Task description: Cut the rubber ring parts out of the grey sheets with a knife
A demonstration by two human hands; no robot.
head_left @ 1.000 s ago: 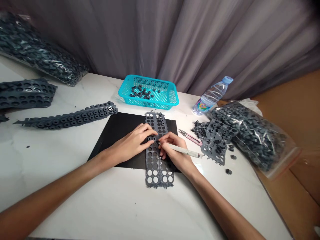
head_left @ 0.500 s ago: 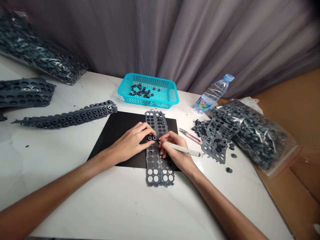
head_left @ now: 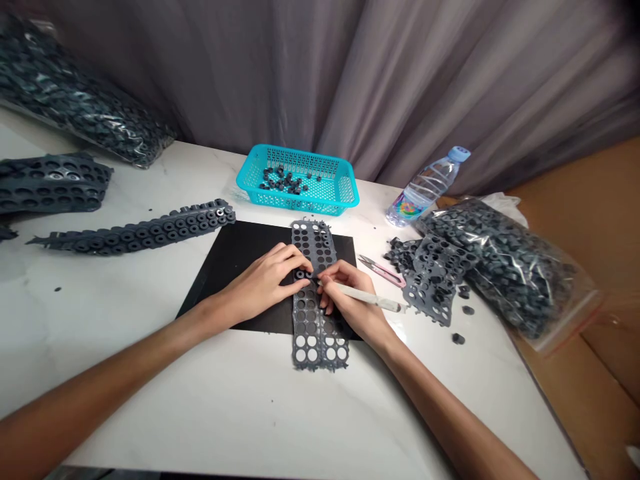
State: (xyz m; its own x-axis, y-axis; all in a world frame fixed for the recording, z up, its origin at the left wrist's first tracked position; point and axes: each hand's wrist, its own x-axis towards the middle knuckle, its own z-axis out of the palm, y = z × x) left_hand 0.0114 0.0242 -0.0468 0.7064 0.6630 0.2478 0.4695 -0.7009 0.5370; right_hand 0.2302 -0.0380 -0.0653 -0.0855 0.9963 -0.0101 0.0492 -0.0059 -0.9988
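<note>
Staying almost put over the last second, both hands remain bent over the perforated grey sheet (head_left: 317, 313), which lies across the black mat (head_left: 233, 263) mid-tabletop (head_left: 175, 400), its near end jutting past the mat toward the tabletop's near edge. The left hand (head_left: 273, 277) rests thumb and forefinger on the sheet around two small rings (head_left: 300, 275); whether its grip actually pinches one, I cannot tell. The right hand's (head_left: 363, 320) grip is closed on a white pen-shaped tool (head_left: 375, 300), whose tip end points at the sheet just beside those rings; the very tip is too small to make out. What has shifted is mostly the camera's view, so the work looks to be holding at one spot. The turquoise basket (head_left: 300, 205) with loose dark pieces (head_left: 281, 180) sits unmoved by the tabletop's far edge.
</note>
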